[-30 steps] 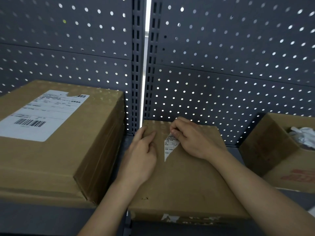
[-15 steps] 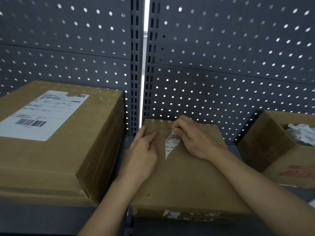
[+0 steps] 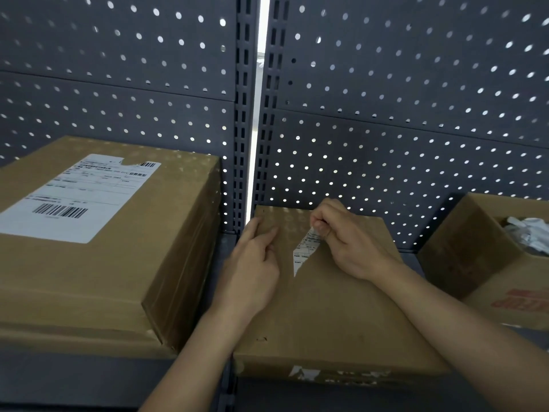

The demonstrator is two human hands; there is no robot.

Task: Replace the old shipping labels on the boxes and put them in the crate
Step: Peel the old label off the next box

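Right hand point(image 3: 353, 242): grip pinched on torn white label strip point(image 3: 304, 252), partly lifted off flat brown cardboard box point(image 3: 326, 316). Left hand point(image 3: 252, 263): grip apart, fingers flat on box top.

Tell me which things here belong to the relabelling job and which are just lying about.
Job: small box; torn label strip, pinched by right hand; left hand, resting on the box; large box with old label.
Not in use: open carton holding crumpled white material; perforated back panel.
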